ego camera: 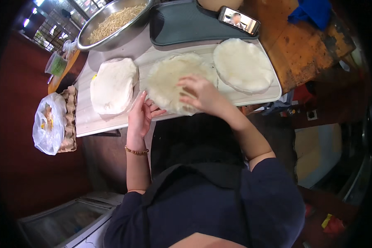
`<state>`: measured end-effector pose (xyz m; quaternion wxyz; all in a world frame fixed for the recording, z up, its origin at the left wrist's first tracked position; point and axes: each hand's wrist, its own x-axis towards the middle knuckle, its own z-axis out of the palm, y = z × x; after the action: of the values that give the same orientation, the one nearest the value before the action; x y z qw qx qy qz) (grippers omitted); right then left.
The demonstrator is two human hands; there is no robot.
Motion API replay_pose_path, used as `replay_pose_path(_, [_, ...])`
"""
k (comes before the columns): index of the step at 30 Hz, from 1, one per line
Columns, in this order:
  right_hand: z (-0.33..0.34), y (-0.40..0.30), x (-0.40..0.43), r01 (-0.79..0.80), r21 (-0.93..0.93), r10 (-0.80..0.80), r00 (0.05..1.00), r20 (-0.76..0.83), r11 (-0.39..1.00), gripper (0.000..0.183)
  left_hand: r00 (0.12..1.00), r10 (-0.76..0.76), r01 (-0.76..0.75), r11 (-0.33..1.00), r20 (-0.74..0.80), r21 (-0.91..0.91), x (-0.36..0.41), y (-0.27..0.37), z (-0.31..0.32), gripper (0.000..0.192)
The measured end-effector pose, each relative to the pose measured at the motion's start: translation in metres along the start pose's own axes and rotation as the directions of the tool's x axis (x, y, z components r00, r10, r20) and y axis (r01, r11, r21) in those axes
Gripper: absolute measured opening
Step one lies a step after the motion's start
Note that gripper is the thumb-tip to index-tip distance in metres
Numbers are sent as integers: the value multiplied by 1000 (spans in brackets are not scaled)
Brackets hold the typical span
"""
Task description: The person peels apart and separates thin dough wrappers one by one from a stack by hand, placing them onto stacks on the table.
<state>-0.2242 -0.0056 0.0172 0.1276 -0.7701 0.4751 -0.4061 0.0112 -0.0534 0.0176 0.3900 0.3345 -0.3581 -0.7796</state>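
Observation:
Spread on the pale board in front of me is a thin, round, translucent dough-like sheet (pixel 164 73) with a ragged rim. My left hand (pixel 142 113) is at its near left edge, palm turned up and fingers apart; whether the fingertips touch the rim is unclear. Over the sheet's right part hovers or rests my right hand (pixel 201 94), slightly blurred, with bent, separated fingers and nothing visible in them. To the left lies a thick white dough-like stack (pixel 113 85). Another round, whitish stack of sheets (pixel 243 66) lies on the right.
Behind the board (pixel 90 125) stand a steel bowl (pixel 83 46) of pale strips and a dark tray (pixel 183 26). A phone (pixel 239 21) leans on the tray's right end. Left are an egg carton (pixel 70 121), a plastic bag (pixel 54 136) and a tub of chopped greens (pixel 57 65).

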Motion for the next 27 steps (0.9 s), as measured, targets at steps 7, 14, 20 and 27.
replay_pose_path(7, [11, -34, -20, 39, 5, -39, 999, 32, 999, 38, 997, 50, -48, 998, -61, 34, -18, -4, 3, 47])
replay_pose_path(14, [23, -28, -14, 3, 53, -2, 1000, -27, 999, 27, 994, 93, -83, 985, -57, 150, -14, -8, 3, 52])
replay_pose_path(20, [32, -28, -8, 45, -46, -48, 996, -75, 998, 22, 988, 107, -84, 978, -110, 192, -13, -8, 10, 54])
replay_pose_path(27, [40, -16, -4, 117, -192, -143, 981, -130, 974, 15, 992, 90, -71, 978, -90, 194, -12, -6, 13, 55])
